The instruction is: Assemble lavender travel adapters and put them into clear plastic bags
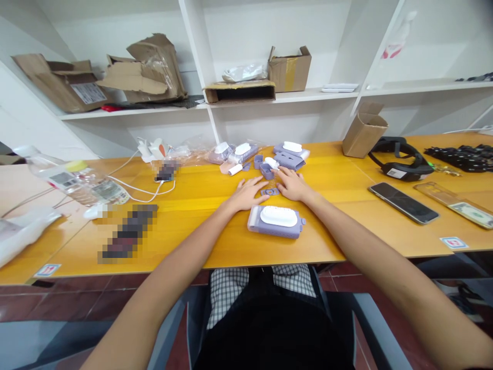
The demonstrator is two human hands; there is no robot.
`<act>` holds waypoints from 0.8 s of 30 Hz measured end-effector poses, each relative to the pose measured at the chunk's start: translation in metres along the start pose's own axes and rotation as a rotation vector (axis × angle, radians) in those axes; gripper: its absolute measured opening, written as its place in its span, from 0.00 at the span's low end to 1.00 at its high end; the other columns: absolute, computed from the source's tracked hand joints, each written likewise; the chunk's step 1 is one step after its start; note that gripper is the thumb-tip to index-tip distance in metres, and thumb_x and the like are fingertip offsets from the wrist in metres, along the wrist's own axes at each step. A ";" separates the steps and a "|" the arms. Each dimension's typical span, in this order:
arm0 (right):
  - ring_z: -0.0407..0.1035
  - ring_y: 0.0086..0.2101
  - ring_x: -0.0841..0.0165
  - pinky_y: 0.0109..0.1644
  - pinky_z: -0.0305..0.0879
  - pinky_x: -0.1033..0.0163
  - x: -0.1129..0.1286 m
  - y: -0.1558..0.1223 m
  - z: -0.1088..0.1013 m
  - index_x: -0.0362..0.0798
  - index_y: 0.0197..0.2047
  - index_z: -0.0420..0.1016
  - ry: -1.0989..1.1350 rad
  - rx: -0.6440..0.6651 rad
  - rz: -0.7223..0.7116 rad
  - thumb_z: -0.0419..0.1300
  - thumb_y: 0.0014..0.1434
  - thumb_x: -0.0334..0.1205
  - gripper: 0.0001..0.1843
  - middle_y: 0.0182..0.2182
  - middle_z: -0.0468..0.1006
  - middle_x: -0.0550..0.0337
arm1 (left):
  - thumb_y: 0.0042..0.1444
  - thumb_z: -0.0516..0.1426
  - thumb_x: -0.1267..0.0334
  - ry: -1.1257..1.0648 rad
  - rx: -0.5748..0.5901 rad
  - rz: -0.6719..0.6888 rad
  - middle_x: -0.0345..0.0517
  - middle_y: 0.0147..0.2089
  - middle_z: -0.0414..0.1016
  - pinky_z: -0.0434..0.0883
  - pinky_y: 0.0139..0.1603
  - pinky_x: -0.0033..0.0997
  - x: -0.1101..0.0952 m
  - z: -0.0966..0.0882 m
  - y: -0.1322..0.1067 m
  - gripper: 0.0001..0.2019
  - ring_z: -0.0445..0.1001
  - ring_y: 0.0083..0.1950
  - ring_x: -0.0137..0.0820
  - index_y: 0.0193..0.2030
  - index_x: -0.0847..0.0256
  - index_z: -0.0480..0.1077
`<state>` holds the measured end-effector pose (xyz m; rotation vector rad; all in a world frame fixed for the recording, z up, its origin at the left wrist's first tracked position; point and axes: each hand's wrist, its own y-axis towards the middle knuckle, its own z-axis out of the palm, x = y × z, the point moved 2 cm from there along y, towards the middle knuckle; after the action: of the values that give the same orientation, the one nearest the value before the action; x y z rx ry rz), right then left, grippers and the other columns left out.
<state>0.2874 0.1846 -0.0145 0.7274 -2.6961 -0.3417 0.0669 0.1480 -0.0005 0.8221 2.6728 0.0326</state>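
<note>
My left hand (249, 193) lies flat on the yellow wooden table with its fingers stretched out. My right hand (291, 184) rests opposite it, fingers spread, its tips close to a small white piece (271, 163). Between the hands lies a small flat purple part (269, 191). Just beyond the fingertips stands a small purple cup-like part (266, 171). Nearer to me is a purple case with a white bristled brush (278, 216) on top. Farther back are a purple casing (289, 160) and a white oval piece (292, 146). Neither hand visibly holds anything.
On the right lie a phone (403, 202), a black headset (400, 158) and an open cardboard box (365, 129). Plastic bottles (82, 182) and white cables (142, 199) are on the left. White shelves (327, 96) with cartons rise behind the table.
</note>
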 end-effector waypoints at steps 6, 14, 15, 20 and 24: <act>0.73 0.52 0.44 0.54 0.69 0.42 -0.003 0.001 -0.005 0.49 0.51 0.76 0.077 -0.119 0.100 0.61 0.63 0.56 0.22 0.49 0.83 0.43 | 0.67 0.59 0.51 -0.027 -0.105 0.039 0.55 0.69 0.73 0.61 0.74 0.56 0.010 0.002 0.004 0.19 0.70 0.71 0.48 0.59 0.56 0.78; 0.77 0.39 0.55 0.47 0.72 0.50 -0.031 0.003 -0.006 0.51 0.48 0.72 0.366 -0.309 0.142 0.69 0.50 0.44 0.22 0.43 0.84 0.52 | 0.71 0.54 0.57 -0.243 -0.287 0.100 0.57 0.53 0.83 0.73 0.62 0.45 0.025 -0.001 0.006 0.18 0.80 0.54 0.43 0.57 0.63 0.79; 0.77 0.40 0.54 0.49 0.73 0.48 -0.034 0.002 -0.007 0.51 0.48 0.72 0.397 -0.332 0.129 0.69 0.49 0.42 0.23 0.45 0.84 0.52 | 0.71 0.54 0.57 -0.256 -0.292 0.100 0.57 0.52 0.83 0.73 0.61 0.45 0.027 -0.002 0.006 0.18 0.80 0.53 0.43 0.56 0.64 0.80; 0.78 0.42 0.53 0.54 0.73 0.44 -0.041 0.001 -0.014 0.52 0.49 0.75 0.436 -0.414 0.077 0.65 0.46 0.35 0.23 0.44 0.84 0.53 | 0.71 0.53 0.56 -0.313 -0.281 0.101 0.55 0.52 0.84 0.73 0.62 0.45 0.034 -0.006 0.006 0.18 0.80 0.54 0.44 0.53 0.62 0.81; 0.78 0.42 0.51 0.54 0.73 0.43 -0.042 0.001 -0.022 0.51 0.50 0.77 0.389 -0.507 0.077 0.63 0.47 0.34 0.24 0.44 0.85 0.53 | 0.71 0.53 0.56 -0.336 -0.248 0.095 0.54 0.52 0.84 0.73 0.63 0.44 0.033 -0.008 0.004 0.17 0.80 0.54 0.44 0.51 0.61 0.82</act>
<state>0.3299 0.2040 -0.0046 0.4757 -2.1345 -0.7434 0.0406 0.1706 -0.0029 0.7950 2.2598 0.2238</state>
